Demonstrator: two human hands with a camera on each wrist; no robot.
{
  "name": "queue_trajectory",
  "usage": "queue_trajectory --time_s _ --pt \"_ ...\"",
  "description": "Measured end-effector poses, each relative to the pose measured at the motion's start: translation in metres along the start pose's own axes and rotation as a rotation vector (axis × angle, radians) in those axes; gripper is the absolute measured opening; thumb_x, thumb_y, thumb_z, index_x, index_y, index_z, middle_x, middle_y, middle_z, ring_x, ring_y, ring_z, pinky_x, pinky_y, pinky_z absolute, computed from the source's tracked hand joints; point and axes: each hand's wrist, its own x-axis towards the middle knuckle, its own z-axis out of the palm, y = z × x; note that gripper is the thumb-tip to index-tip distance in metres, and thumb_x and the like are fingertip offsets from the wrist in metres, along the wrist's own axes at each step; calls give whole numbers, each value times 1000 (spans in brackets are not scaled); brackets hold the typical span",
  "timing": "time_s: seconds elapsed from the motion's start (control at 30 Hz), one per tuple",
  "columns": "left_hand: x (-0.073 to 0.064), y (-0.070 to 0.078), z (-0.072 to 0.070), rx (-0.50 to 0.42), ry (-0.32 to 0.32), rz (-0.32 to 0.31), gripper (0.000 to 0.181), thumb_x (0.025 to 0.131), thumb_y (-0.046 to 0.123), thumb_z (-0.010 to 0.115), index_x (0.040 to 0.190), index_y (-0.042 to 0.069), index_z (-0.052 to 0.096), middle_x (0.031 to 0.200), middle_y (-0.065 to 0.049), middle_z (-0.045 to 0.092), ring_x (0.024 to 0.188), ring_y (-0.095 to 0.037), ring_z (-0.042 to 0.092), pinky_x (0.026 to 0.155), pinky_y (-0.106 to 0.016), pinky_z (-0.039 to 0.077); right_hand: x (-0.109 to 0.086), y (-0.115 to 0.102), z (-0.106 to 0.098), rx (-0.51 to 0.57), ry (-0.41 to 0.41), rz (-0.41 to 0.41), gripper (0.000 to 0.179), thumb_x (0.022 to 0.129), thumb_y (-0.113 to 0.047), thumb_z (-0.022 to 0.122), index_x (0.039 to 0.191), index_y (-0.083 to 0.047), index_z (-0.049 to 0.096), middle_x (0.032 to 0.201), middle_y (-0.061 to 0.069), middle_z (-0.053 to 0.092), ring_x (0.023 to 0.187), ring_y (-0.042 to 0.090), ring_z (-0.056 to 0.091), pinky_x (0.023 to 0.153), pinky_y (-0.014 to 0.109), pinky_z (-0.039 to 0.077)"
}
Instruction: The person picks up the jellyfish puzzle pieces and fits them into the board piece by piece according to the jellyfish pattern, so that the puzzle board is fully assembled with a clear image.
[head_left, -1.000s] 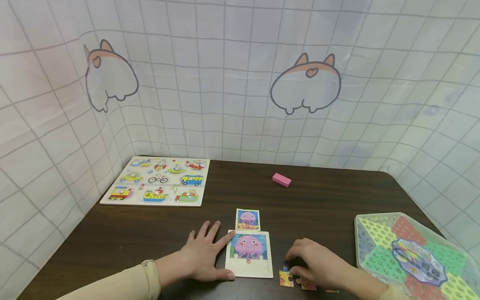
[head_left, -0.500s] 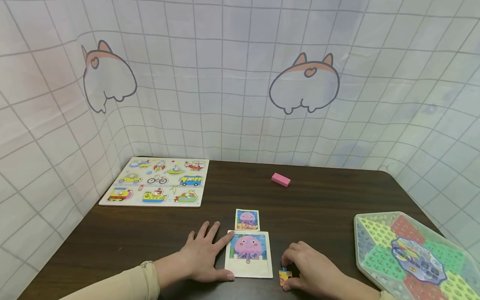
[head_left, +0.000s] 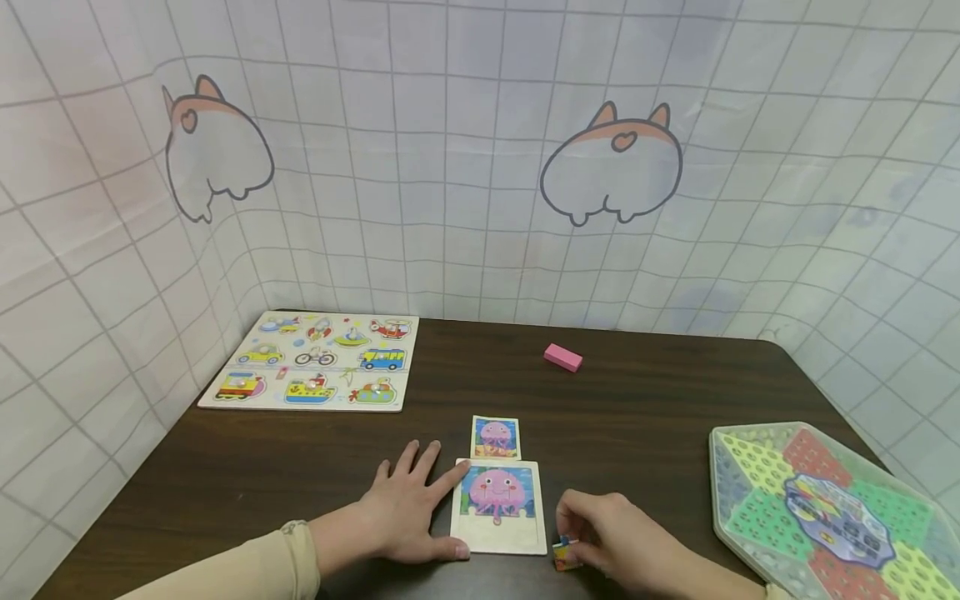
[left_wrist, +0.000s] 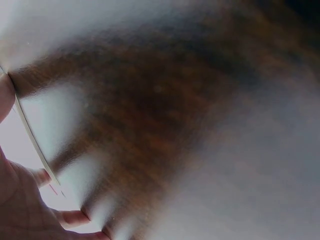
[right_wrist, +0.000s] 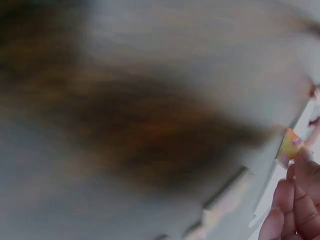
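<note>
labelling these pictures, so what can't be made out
Head view: most of the held puzzle piece, covered by the right hand.
Head view: game box, right end cut off by picture edge.
Right wrist view: print on the loose pieces, blurred.
Left wrist view: picture in the tray, turned edge-on.

The left hand is lying palm down, fingers spread; the right hand is pinching with its thumb and bent fingers.

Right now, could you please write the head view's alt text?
A right hand pinches a puzzle piece beside a partly filled jellyfish tray, which the left hand touches. The dark table also holds a jellyfish card, pink block, vehicle board and game box.
</note>
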Motion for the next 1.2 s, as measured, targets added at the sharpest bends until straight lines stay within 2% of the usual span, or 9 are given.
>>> queue_trajectory --time_s 0.07,0.2,0.4,0.6,0.87,1.2 --pt "0 0 0 0 -1 -2 101 78 81 64 160 32 33 165 -18 30 151 -47 27 109 -73 33 4 -3 -2 82 20 5 18 91 -9 76 92 -16 59 81 -13 62 72 -5 54 62 20 49" --pt "0 1 -1 3 0 -5 100 78 81 65 160 32 33 165 -19 30 151 -47 27 109 -73 33 17 -10 -3 157 77 45 12 93 -10 75 93 -12 63 81 -9 67 71 -3 59 63 21 50" --pt "0 0 0 2 5 -4 101 78 81 64 160 32 33 165 -19 30 151 -48 27 109 -72 33 45 -19 6 171 88 127 14 90 -11 78 91 -11 65 79 -5 68 69 3 61 62 21 49" --pt "0 -1 1 1 6 -7 101 78 82 64 160 33 33 166 -19 29 151 -47 27 109 -72 33 65 -25 16 201 77 150 16 85 -9 82 85 -9 66 73 -3 64 66 8 58 57 21 46" --pt "0 -1 0 7 14 8 101 78 83 62 160 33 33 165 -20 30 151 -49 27 108 -73 34 81 -39 29 188 49 113 16 83 -11 84 82 -11 68 72 -5 63 65 6 55 57 21 43" --pt "-2 -2 -1 2 15 7 101 78 82 63 161 33 33 165 -20 30 151 -48 28 108 -73 34 89 -46 36 94 68 119 17 80 -8 84 77 -13 68 66 -7 61 61 2 52 56 20 41"
